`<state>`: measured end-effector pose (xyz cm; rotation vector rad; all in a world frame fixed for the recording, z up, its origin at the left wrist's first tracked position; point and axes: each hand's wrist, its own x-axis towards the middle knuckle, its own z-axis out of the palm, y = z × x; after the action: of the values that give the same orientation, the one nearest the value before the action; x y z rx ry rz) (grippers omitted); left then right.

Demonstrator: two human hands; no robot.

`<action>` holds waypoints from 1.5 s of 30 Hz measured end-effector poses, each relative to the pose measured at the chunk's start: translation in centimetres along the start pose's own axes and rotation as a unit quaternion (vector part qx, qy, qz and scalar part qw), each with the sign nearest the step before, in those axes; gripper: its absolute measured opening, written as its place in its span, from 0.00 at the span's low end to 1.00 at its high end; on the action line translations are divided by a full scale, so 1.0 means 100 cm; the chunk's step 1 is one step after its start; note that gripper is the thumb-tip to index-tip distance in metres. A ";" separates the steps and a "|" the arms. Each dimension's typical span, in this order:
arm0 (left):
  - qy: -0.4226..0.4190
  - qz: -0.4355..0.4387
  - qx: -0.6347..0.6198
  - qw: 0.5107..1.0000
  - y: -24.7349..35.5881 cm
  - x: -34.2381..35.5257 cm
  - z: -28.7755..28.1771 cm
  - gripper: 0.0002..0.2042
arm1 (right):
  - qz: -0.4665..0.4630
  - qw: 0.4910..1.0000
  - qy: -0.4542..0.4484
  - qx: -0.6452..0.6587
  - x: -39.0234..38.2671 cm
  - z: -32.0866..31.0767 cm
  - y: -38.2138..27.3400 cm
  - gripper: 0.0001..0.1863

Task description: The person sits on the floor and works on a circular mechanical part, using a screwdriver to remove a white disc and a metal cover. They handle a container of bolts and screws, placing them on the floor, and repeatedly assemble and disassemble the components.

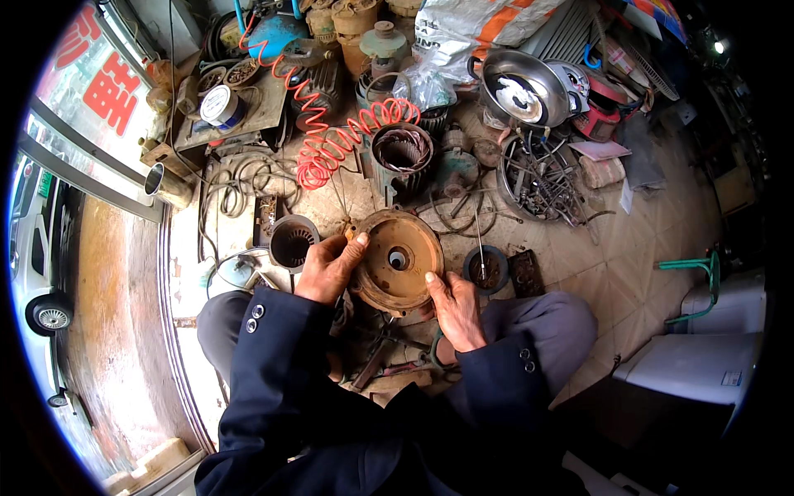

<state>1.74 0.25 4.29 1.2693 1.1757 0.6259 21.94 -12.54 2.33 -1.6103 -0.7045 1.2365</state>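
Note:
Between my two hands is a round, rusty brown motor end cover (382,277) with a hole in its middle, its hollow side facing up. My left hand (327,269) grips the left rim, thumb on top. On the lower right rim rests the thumb of my right hand (457,310), its fingers curled partly out of sight beneath. Just left of the cover stands a grey slotted stator core (294,240). Behind it is a motor housing (403,153) with windings inside. To the right sits a dark round dish (486,277) with a thin rod standing in it.
A coiled red air hose (331,149) hangs behind the cover. A basin of metal tools (542,178) lies at the right, with a steel pot (525,91) beyond. Hand tools (380,351) lie between my knees. A low table (219,132) with a tub stands far left.

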 end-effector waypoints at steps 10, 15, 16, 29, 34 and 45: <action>0.033 0.058 0.127 0.990 -0.041 0.019 0.005 0.28 | -0.058 0.964 0.082 -0.247 0.008 0.004 0.018 0.21; 0.055 0.071 0.221 0.971 -0.047 0.022 0.009 0.27 | -0.049 0.957 0.085 -0.274 0.005 0.008 0.008 0.22; 0.061 0.070 0.251 0.963 -0.041 0.018 0.010 0.27 | -0.061 0.948 0.089 -0.299 0.003 0.010 0.001 0.21; 0.110 0.060 0.376 0.918 -0.043 -0.002 0.011 0.24 | -0.086 0.897 0.077 -0.427 0.016 0.010 -0.012 0.18; 0.087 0.020 0.377 0.922 -0.034 -0.005 0.011 0.24 | -0.128 0.881 0.089 -0.447 0.022 0.007 -0.009 0.17; -0.045 0.128 0.292 0.947 -0.051 0.008 -0.039 0.39 | -0.094 0.899 0.035 -0.426 0.016 -0.003 -0.015 0.35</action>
<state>-2.69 1.17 -0.25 1.9558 1.1699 0.4073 22.92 -10.69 3.05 -2.1908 -1.4500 0.7375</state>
